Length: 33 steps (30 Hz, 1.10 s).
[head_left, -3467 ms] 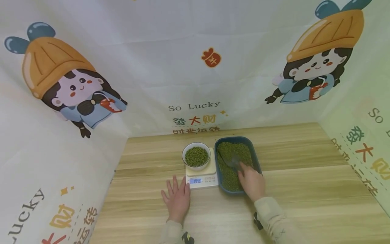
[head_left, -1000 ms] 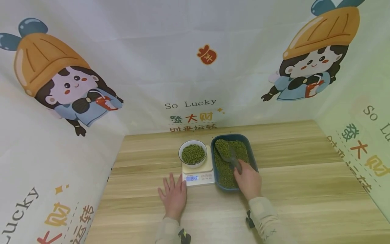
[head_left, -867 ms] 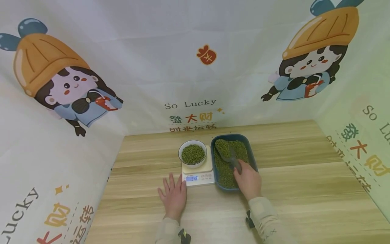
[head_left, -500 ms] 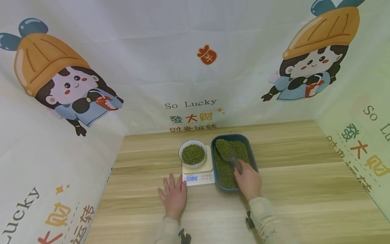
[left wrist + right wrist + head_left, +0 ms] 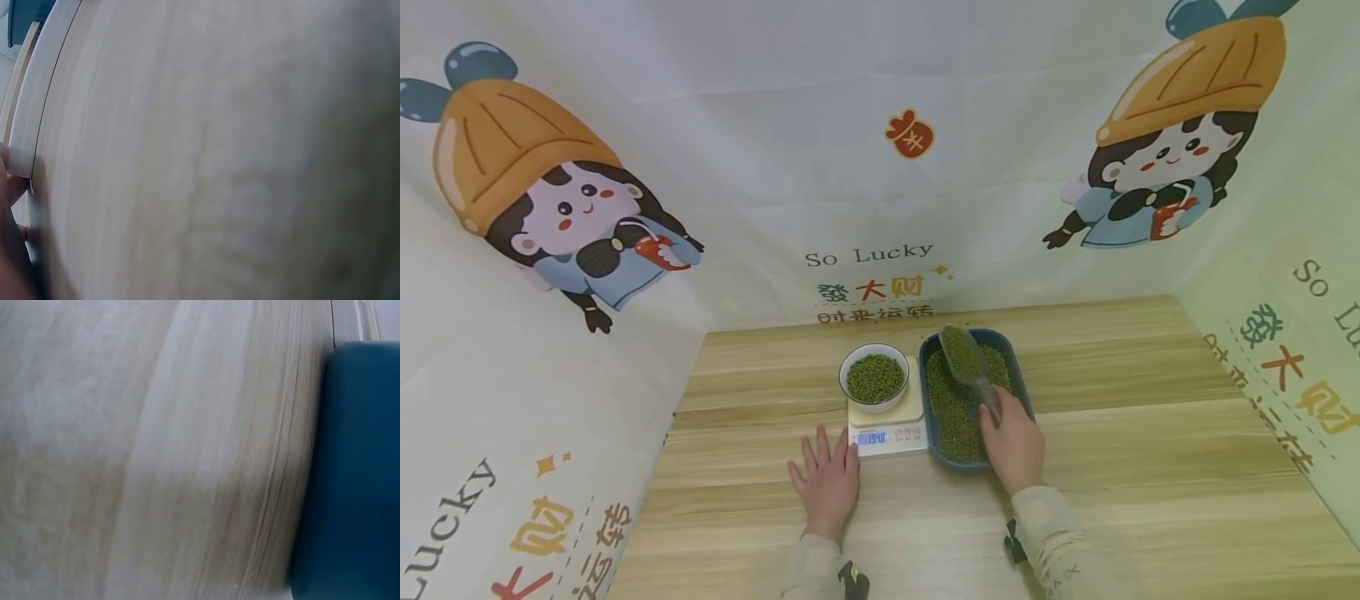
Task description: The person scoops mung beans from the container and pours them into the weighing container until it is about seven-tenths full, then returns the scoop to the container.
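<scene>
My right hand [image 5: 1015, 442] grips the handle of a grey translucent scoop [image 5: 981, 387], which carries a heap of green mung beans [image 5: 959, 350] above the far part of a blue tub [image 5: 1028, 400]. More mung beans cover the tub's floor. To its left, a white bowl [image 5: 876, 408] of mung beans stands on a kitchen scale [image 5: 902, 442], whose display appears to read 194.8. With fingers spread, my left hand [image 5: 831, 492] lies on the table and touches the scale's front left corner. The right wrist view has the tub's blue wall [image 5: 356, 475] but no hand.
The wood-grain table [image 5: 1120, 400] is bordered by a printed white cloth [image 5: 760, 167] at the back and both sides. The scale and the tub stand side by side, almost touching. A few dark specks lie near the table's back edge.
The scoop went from digging in the beans to a full load. In the last half second it has risen and swung slightly right. My left hand, bowl and scale stay put.
</scene>
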Available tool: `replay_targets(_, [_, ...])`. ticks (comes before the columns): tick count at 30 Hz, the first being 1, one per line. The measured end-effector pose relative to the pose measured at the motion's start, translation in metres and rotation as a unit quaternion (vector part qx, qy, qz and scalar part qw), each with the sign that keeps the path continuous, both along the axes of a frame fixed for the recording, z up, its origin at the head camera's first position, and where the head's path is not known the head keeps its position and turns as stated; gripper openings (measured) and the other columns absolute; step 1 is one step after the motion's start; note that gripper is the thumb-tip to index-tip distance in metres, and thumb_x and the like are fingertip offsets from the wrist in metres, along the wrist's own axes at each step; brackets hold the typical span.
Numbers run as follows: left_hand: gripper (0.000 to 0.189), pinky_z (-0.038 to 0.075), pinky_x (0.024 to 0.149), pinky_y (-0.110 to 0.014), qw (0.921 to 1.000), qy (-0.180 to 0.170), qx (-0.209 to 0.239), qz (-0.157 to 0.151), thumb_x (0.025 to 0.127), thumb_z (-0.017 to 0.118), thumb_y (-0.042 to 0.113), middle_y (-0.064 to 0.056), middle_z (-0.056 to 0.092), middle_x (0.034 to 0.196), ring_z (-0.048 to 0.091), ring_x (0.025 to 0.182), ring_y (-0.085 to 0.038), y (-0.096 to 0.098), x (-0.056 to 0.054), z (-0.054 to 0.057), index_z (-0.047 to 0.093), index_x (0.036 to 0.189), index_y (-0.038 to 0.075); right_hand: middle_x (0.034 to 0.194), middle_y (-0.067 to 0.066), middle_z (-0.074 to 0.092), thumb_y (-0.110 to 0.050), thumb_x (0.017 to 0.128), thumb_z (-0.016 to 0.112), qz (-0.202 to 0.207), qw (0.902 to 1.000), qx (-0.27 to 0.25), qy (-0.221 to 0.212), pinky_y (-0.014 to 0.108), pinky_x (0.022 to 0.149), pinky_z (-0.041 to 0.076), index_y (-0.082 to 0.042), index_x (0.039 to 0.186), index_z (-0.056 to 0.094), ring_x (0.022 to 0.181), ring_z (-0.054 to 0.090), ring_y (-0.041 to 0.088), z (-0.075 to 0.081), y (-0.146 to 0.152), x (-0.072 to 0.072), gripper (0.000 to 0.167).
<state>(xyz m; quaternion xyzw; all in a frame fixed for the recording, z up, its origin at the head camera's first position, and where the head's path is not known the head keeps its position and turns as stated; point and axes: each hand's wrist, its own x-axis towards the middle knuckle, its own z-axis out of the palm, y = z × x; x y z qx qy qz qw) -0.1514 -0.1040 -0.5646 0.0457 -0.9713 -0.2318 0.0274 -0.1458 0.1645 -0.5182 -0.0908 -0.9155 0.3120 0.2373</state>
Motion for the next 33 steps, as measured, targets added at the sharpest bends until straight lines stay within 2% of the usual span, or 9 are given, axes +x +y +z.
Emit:
replay_targets(7, [0.048,-0.013,0.098,-0.058,1.0,0.004,0.006,0.001,0.095,0.022,0.047,-0.006,0.011,0.149,-0.002,0.134,-0.034,0.0,0.002,0.0,0.038,0.136,0.028,0.1,0.012,0.061,-0.03,0.086,0.056,0.006,0.9996,-0.019,-0.019,0.042,0.066,0.047,-0.008,0.12,0.053,0.079,0.059,0.027,0.001,0.003,0.0,0.041])
replay_targets(11, [0.048,-0.014,0.098,-0.058,1.0,0.0,0.006,0.001,0.095,0.021,0.048,-0.004,0.01,0.149,-0.003,0.134,-0.033,0.001,0.002,0.0,0.037,0.136,0.029,0.102,0.013,0.061,-0.027,0.085,0.057,0.013,0.9976,-0.056,-0.038,0.044,0.069,0.046,-0.008,0.123,0.052,0.082,0.058,0.029,0.003,0.006,0.0,0.042])
replay_targets(16, [0.049,-0.014,0.097,-0.058,1.0,-0.002,0.005,-0.001,0.095,0.02,0.048,-0.004,0.009,0.149,-0.003,0.134,-0.033,0.001,0.0,0.0,0.037,0.136,0.029,0.103,0.013,0.061,-0.024,0.083,0.057,0.025,0.9934,-0.101,-0.047,0.04,0.066,0.047,-0.01,0.124,0.052,0.082,0.058,0.028,0.009,0.012,-0.001,0.044])
replay_targets(19, [0.049,-0.013,0.098,-0.059,1.0,0.003,0.007,-0.002,0.095,0.021,0.048,-0.005,0.01,0.149,-0.003,0.134,-0.034,0.0,-0.002,0.001,0.038,0.136,0.028,0.104,0.013,0.062,-0.023,0.083,0.058,0.03,0.9914,-0.117,-0.051,0.035,0.059,0.047,-0.01,0.125,0.051,0.077,0.058,0.025,0.016,0.014,-0.002,0.044])
replay_targets(23, [0.048,-0.012,0.098,-0.059,0.9999,0.005,0.009,-0.002,0.095,0.022,0.048,-0.005,0.011,0.149,-0.002,0.134,-0.034,0.0,-0.003,0.004,0.038,0.136,0.029,0.101,0.015,0.062,-0.022,0.083,0.058,0.037,0.9894,-0.127,-0.06,0.029,0.043,0.043,-0.011,0.127,0.05,0.057,0.054,0.021,0.025,0.018,-0.005,0.046])
replay_targets(28, [0.048,-0.012,0.098,-0.059,1.0,0.0,0.006,-0.001,0.095,0.022,0.047,-0.006,0.011,0.149,-0.002,0.134,-0.034,-0.001,-0.002,0.004,0.038,0.136,0.028,0.102,0.016,0.061,-0.026,0.085,0.056,0.054,0.9888,-0.118,-0.074,0.028,0.038,0.04,-0.012,0.13,0.047,0.045,0.045,0.015,0.045,0.023,-0.01,0.048])
replay_targets(33, [0.047,-0.011,0.098,-0.059,1.0,0.005,0.005,0.001,0.095,0.023,0.047,-0.006,0.012,0.149,-0.001,0.134,-0.035,-0.002,0.0,0.003,0.039,0.135,0.028,0.076,0.011,0.064,-0.028,0.085,0.054,0.084,0.9894,-0.097,-0.068,0.029,0.032,0.036,-0.015,0.13,0.048,0.036,0.038,0.014,0.072,0.023,-0.012,0.046])
